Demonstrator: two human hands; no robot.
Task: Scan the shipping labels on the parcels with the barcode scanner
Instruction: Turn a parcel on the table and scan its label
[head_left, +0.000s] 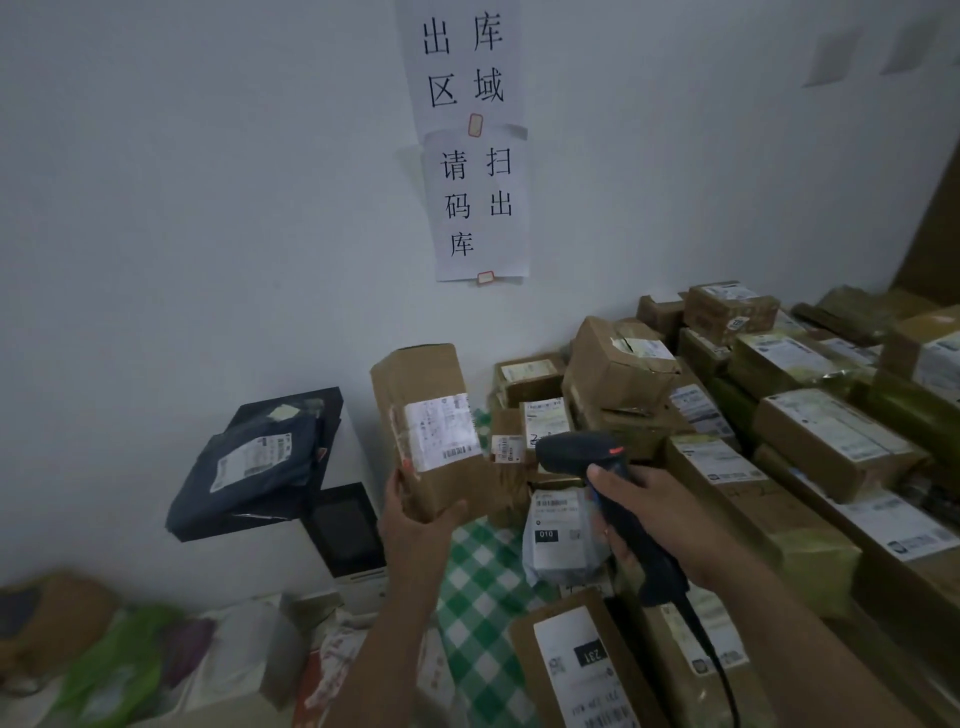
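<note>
My left hand (415, 514) grips the lower end of a tall brown cardboard parcel (431, 384) and holds it upright above the table. Its white shipping label (441, 431) with a barcode faces right, toward the scanner. My right hand (649, 514) grips the handle of a black barcode scanner (582, 452) with a red-orange button on top. The scanner's head points left at the label, a short gap away. A black cable (711, 654) runs down from the handle.
Many labelled cardboard boxes (831, 436) are piled at the right and back. A grey bag parcel (558, 540) lies on the green checked tablecloth (483, 597). Dark mailer bags (249, 467) sit on a white device at the left. Paper signs (475, 202) hang on the wall.
</note>
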